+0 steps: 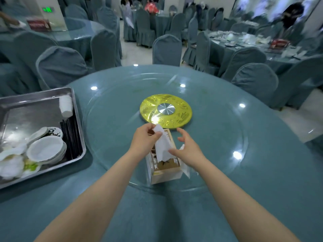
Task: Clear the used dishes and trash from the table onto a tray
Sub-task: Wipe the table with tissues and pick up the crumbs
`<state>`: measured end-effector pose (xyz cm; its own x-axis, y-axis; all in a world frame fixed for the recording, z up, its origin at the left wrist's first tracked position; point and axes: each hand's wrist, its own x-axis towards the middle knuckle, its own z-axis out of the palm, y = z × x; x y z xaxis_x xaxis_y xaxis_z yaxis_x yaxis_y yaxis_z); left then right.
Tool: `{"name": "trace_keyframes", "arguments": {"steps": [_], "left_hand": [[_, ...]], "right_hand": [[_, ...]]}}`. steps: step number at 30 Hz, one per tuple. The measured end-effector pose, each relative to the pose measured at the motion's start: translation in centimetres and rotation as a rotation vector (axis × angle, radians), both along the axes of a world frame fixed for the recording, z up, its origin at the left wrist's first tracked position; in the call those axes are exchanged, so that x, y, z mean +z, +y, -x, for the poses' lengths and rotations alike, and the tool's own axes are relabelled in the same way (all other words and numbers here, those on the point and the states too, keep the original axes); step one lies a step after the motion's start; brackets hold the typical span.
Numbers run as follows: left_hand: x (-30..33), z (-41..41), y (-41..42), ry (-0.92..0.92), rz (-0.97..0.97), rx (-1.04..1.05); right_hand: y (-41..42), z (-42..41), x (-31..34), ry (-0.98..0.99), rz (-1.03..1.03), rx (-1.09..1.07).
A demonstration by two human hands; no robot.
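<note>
Item: tissue box (165,165), wooden, open-topped, on the glass turntable (218,137) of the round table (262,198), directly beneath both hands.

Left hand (144,139): fingers and thumb pinched on the upper edge of a white tissue (162,145) that rises out of the box.
Right hand (187,149): fingers spread and loosely curved just right of the tissue, index tip at or near its lower edge; contact cannot be told, and it holds nothing plainly. A second scrap of white paper (186,169) hangs over the box's side below this hand.

Step, as judged: the last trash is being gathered, since little else is left near the hands. The next move calls for lifting the tissue free, or steadying the box, then carrying it leftward.

Tray (76,109): steel, well left of the left hand at the table edge. Holds stacked white bowls (46,151), spoons (37,134), dark chopsticks (70,137) and a stack of small cups (66,106).

Beyond the hands: gold hub disc (166,110). Nothing lies between box and tray; covered chairs (62,65) ring the table.
</note>
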<state>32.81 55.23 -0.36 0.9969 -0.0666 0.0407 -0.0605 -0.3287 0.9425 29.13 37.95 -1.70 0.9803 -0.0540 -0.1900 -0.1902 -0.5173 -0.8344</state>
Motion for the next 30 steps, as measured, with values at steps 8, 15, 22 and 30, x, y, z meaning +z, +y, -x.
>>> {"name": "trace_keyframes", "arguments": {"steps": [8,15,22,30], "left_hand": [[0.8,2.1,0.6,0.083,0.104,-0.064],[-2.1,3.3,3.0,0.208,0.084,0.011],[-4.1,5.1,-0.1,0.249,0.029,-0.069],[-5.2,6.1,-3.2,0.207,-0.07,-0.054]], "right_hand": [[2.4,0.0,0.5,-0.176,0.215,-0.184],[-2.1,1.8,0.3,-0.244,0.145,-0.4],[-4.6,4.1,-0.4,-0.306,0.137,-0.53],[-10.7,4.5,-2.1,-0.199,0.175,-0.487]]}}
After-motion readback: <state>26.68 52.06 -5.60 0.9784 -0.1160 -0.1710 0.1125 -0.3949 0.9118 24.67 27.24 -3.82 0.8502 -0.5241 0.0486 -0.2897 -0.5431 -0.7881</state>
